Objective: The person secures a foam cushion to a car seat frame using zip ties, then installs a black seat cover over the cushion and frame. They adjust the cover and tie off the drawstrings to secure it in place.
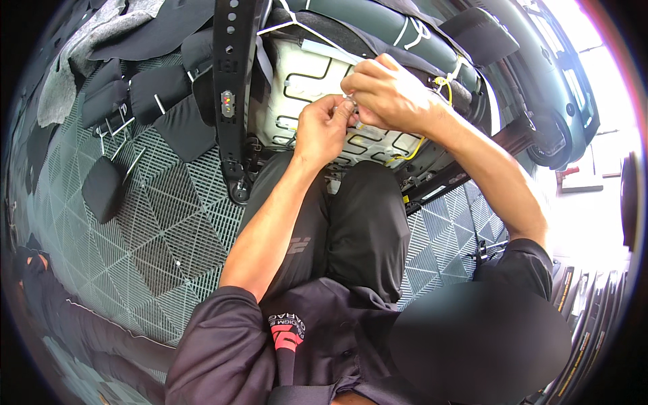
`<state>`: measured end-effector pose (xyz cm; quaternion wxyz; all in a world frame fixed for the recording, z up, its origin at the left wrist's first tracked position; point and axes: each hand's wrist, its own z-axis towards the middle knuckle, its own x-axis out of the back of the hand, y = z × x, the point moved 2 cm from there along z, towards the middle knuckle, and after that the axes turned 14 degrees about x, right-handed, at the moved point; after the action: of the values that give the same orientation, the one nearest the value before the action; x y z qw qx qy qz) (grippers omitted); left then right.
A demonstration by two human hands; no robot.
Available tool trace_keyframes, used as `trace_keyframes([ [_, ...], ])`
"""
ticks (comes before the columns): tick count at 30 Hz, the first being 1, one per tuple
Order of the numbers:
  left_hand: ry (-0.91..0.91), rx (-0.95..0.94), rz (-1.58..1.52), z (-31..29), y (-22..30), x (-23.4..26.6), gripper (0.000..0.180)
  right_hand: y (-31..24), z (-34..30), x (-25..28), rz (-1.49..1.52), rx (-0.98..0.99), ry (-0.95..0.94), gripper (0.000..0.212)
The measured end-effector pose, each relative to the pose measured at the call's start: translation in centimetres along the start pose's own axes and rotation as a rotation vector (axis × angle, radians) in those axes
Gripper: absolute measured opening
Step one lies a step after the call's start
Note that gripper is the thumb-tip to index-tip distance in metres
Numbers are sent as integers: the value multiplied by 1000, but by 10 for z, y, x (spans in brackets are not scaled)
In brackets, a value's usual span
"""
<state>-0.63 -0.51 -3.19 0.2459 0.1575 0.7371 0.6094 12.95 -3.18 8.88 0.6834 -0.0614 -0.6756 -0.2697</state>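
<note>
While pinched: hands [351, 111], small connector [345, 102].

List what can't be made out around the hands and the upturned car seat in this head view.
- Small part pinched between left hand and right hand: covered by the fingers, too small to identify.
- Yellow wire: its run passes behind the right wrist.
- Car seat underside: top cut off by the picture edge.
- Lower right: blurred patch hides what is there.
</note>
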Motion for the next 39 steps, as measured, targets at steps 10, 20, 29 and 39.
trace_keyframes([
  [10,209,-314,275,-1,-2,-12,11,-7,-11,-6,-41,-94,25,20],
  [20,512,-807,449,3,-8,-21,14,-4,-2,-2,117,-326,-122,21],
  [29,127,-209,-198,3,-21,-44,12,-11,-32,6,82,-269,250,13],
  [39,-89,86,-688,-8,-13,-41,15,-32,-32,-4,102,-318,254,10],
])
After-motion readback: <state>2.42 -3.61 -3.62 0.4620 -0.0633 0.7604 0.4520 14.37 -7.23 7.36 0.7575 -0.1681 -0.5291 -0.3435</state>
